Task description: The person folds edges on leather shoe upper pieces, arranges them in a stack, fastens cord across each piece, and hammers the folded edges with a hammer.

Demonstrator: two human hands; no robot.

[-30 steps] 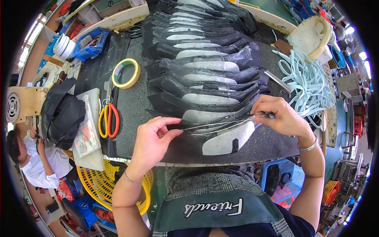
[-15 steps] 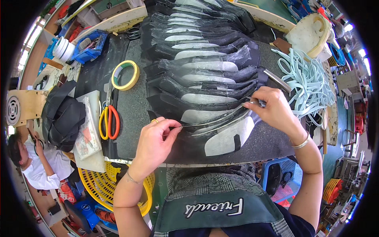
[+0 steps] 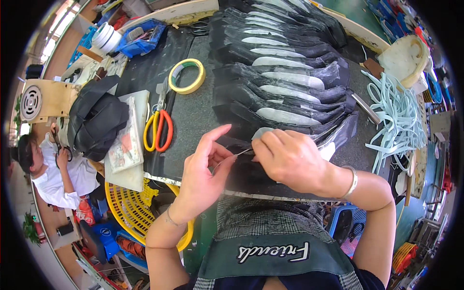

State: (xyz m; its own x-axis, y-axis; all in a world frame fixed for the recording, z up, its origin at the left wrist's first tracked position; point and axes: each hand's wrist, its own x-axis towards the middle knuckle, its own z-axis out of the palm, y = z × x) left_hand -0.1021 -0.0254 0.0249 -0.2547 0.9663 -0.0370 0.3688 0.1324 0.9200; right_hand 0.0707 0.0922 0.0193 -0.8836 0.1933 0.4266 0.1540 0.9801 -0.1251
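Note:
Overlapping black curved pieces with pale grey-white panels (image 3: 290,116) run up the middle of the dark work table (image 3: 193,113). At their near left end, both my hands meet over the nearest piece. My left hand (image 3: 207,169) pinches a thin pale strip (image 3: 244,151) low between thumb and curled fingers, its index finger stretched out. My right hand (image 3: 292,157) is closed at the strip's other end, fingertips bent down and partly hidden. Beside its knuckles shows a pale grey panel. What else the right fingers hold is out of sight.
Left of the pieces lie a yellow tape roll (image 3: 202,77) and red-and-yellow-handled scissors (image 3: 167,128). Black sheets (image 3: 96,121) are heaped farther left. Light blue straps (image 3: 394,118) and a metal bar (image 3: 366,108) lie right. A yellow basket (image 3: 123,205) stands below the table edge. Another person (image 3: 63,166) holds scissors at left.
My right hand has moved left along the nearest piece, from its right end to beside my left hand. My left index finger has straightened. The whole view has shifted.

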